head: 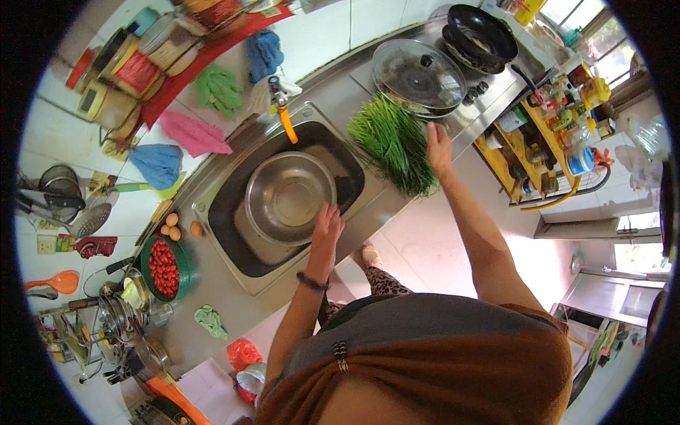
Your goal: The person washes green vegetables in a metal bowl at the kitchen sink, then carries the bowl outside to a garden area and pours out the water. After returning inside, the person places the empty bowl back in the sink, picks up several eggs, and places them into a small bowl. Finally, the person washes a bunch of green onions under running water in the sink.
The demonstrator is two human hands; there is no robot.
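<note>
A metal bowl (291,197) stands in the sink (255,260), below a faucet with an orange spout (287,125). My left hand (328,226) is at the bowl's near right rim with its fingers extended and nothing seen in it; whether it touches the rim I cannot tell. A large bunch of long green leafy stalks (396,149) lies on the steel counter right of the sink. Just right of the bunch is my right hand (439,146), fingers extended, holding nothing visible. Its fingertips point towards a wide pan under a glass lid (419,74).
Several eggs (196,229) and a green basket of small red fruits (163,268) sit left of the sink. A green cloth (211,321) lies near the counter edge. A black wok (482,40) stands on the far burner, and a bottle rack (536,149) is at the right.
</note>
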